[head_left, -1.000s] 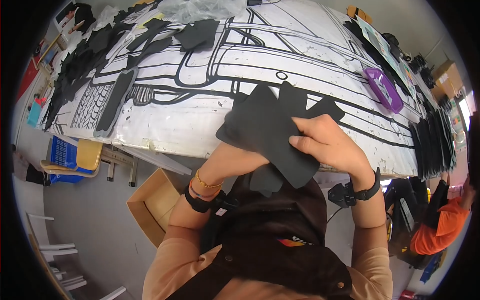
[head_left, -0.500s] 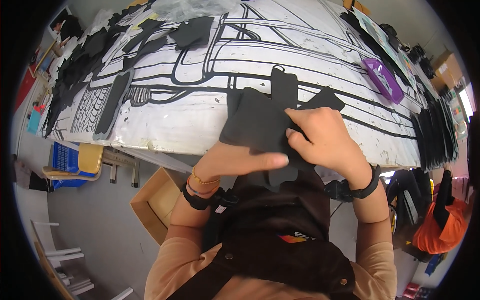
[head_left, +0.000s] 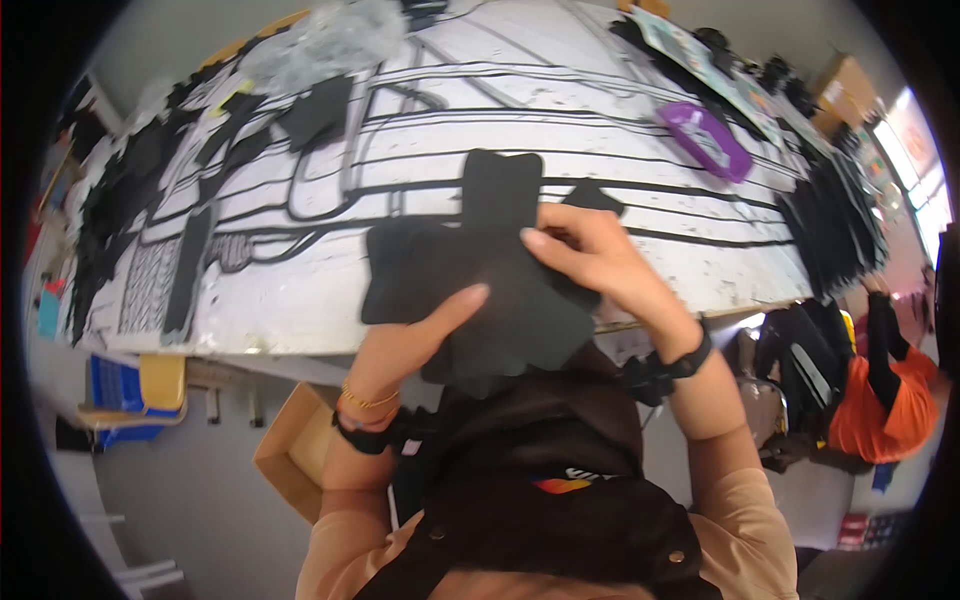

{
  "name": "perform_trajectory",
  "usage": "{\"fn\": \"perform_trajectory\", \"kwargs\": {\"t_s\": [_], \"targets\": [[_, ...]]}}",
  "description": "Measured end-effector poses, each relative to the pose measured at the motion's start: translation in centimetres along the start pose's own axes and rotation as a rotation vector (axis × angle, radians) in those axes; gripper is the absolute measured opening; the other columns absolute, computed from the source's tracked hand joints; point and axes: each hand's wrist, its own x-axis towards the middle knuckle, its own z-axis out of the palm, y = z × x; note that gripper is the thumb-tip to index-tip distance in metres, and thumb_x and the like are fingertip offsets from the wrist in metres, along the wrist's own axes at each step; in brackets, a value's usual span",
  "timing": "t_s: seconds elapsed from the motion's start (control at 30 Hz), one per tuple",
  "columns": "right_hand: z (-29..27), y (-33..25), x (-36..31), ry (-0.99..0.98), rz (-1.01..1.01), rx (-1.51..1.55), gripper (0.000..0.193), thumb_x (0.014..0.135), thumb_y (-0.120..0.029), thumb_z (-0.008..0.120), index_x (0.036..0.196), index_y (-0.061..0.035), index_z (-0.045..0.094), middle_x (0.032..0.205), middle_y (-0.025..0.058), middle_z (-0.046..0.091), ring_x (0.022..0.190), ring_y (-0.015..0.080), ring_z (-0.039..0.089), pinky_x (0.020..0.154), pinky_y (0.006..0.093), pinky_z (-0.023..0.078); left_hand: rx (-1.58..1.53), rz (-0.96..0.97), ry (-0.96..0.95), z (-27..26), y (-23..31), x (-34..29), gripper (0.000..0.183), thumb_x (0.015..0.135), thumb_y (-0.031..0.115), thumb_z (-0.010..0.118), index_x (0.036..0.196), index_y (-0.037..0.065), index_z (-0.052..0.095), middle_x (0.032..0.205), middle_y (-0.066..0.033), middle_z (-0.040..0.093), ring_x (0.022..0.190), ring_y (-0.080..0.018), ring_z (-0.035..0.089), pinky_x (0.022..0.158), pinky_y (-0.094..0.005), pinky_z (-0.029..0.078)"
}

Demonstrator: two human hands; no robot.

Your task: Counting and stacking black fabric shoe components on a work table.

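Both my hands hold a black, flat cut piece (head_left: pixel 470 270) with rounded lobes, near the table's front edge. It looks like fabric or thin foam; I cannot tell which. My left hand (head_left: pixel 425 325) grips its lower left part, thumb on top and fingers hidden underneath. At its upper right, my right hand (head_left: pixel 590 250) pinches the edge between thumb and bent fingers. One lobe points away from me over the table. Beyond my right hand lies another small black piece (head_left: pixel 594 196), partly covered.
Black scraps (head_left: pixel 130 200) heap along the table's left side. A purple basket (head_left: pixel 738 165) and stacked black pieces (head_left: pixel 835 225) are at the right. Clear plastic (head_left: pixel 325 45) lies at the back. Below the table stands a cardboard box (head_left: pixel 290 440); a person in orange (head_left: pixel 880 405) is at right.
The black piece now lies spread wider and flatter in my hands. My left hand has shifted left, its thumb now up on the piece. The whole view has tilted slightly.
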Motion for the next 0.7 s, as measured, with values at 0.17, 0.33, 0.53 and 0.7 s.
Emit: {"fn": "perform_trajectory", "kwargs": {"t_s": [0.17,0.33,0.53,0.7], "targets": [[-0.6,2.0,-0.2,0.22,0.003,0.112,0.03,0.089,-0.025,0.065,0.073,-0.0031,0.053,0.057,0.0044,0.039,0.058,0.0079,0.035,0.052,0.0312,0.036,-0.168,-0.168,0.154,1.7,-2.0,1.8,0.039,0.088,0.006,0.069,0.125,-0.003,0.058,0.119,-0.0075,0.062,0.105,-0.0161,0.058,0.094,-0.0299,0.046],[0.7,1.7,0.2,0.332,-0.099,0.163,0.028,0.087,-0.019,0.065,0.072,0.0005,0.05,0.058,0.0113,0.046,0.054,0.0146,0.043,0.053,0.0361,0.039,-0.152,0.029,0.187,-1.4,-5.8,1.2,0.041,0.097,0.014,0.06,0.127,-0.012,0.052,0.118,-0.0169,0.062,0.099,-0.023,0.063,0.091,-0.0328,0.05],[-1.9,3.6,-0.8,0.509,0.076,0.56,0.028,0.101,-0.031,0.05,0.088,-0.0059,0.047,0.068,0.0013,0.053,0.055,0.0067,0.053,0.048,0.0238,0.046,-0.175,-0.061,0.076,-0.5,-2.2,0.6,0.048,0.098,0.013,0.06,0.134,-0.013,0.044,0.139,-0.0195,0.05,0.124,-0.0268,0.049,0.109,-0.0384,0.036],[-9.9,6.6,-1.8,0.738,0.015,0.956,0.029,0.097,-0.039,0.058,0.118,-0.0194,0.057,0.081,-0.0027,0.059,0.059,0.0085,0.06,0.046,0.0262,0.049,-0.151,-0.026,0.114,1.2,-1.9,0.8,0.044,0.098,0.012,0.059,0.132,-0.013,0.046,0.134,-0.0193,0.053,0.118,-0.0261,0.053,0.105,-0.037,0.04]]}}
